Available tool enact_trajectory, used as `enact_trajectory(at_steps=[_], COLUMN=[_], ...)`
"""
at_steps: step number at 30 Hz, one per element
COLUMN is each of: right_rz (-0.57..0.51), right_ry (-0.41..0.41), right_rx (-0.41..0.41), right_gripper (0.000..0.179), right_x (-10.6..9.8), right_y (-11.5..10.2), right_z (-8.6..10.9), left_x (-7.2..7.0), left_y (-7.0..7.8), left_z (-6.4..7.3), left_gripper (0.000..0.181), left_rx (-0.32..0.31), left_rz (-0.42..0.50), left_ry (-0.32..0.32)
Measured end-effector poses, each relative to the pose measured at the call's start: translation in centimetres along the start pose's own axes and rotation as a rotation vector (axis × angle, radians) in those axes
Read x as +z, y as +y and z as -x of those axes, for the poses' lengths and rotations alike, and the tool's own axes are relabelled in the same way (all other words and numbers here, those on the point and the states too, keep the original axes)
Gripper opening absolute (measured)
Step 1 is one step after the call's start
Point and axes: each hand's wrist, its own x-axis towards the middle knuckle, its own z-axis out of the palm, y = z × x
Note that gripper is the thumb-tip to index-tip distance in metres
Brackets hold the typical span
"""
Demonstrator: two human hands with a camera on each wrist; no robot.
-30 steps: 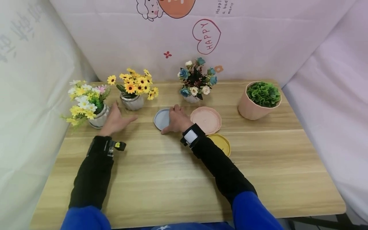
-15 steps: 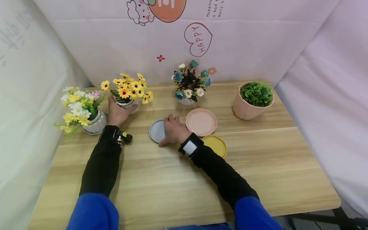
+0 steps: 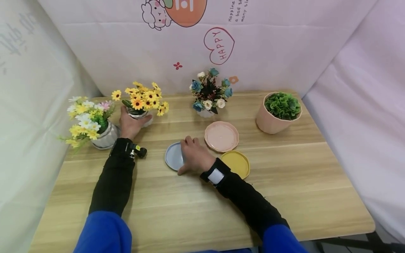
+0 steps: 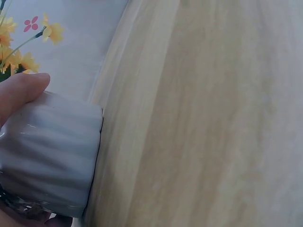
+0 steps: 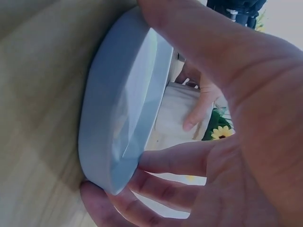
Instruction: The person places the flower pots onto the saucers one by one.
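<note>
At the table's back left, my left hand (image 3: pixel 130 125) grips a pale ceramic flowerpot (image 4: pixel 52 146) of yellow artificial flowers (image 3: pixel 148 100). In the left wrist view the thumb lies over the pot's side near its rim; part of the hand is cut off. My right hand (image 3: pixel 197 156) holds the light blue plant saucer (image 3: pixel 174 156) by its right side, near mid-table. The right wrist view shows thumb and fingers spanning the saucer's rim (image 5: pixel 106 109), which is flat or nearly flat on the wood. A pink saucer (image 3: pixel 221 136) and a yellow saucer (image 3: pixel 236 164) lie beside that hand.
Left of my left hand stands a pot of white and yellow flowers (image 3: pixel 85 121). Blue and cream roses (image 3: pixel 210 93) are in a pot at the back centre. A pink pot with green foliage (image 3: pixel 275 117) stands back right. A printed cloth (image 3: pixel 269 45) hangs behind the table.
My left hand has moved right from beside the white-flower pot and taken hold of the yellow-flower pot. The right hand has drawn the blue saucer toward the table's near edge.
</note>
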Motion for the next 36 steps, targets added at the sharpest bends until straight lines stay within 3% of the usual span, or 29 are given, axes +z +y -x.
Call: enact_trajectory(at_steps=[15,25,36], right_rz=[-0.047,-0.065,-0.077], right_ry=[-0.017,-0.026,-0.031], right_rx=[-0.059,-0.058,-0.05], right_gripper=[0.115,0.115,0.115], right_x=[1.1,1.1,1.0], right_y=[0.6,0.5,0.6], right_z=[2.2,2.4,2.4], left_x=[-0.1,-0.1,0.0], left_y=[0.3,0.2,0.2], left_z=[0.4,0.8,1.7], left_gripper=[0.105,0.105,0.107], left_rx=[-0.022,0.021,0.025], left_rz=[-0.003,0.0,-0.012], left_ry=[-0.003,-0.005,-0.034])
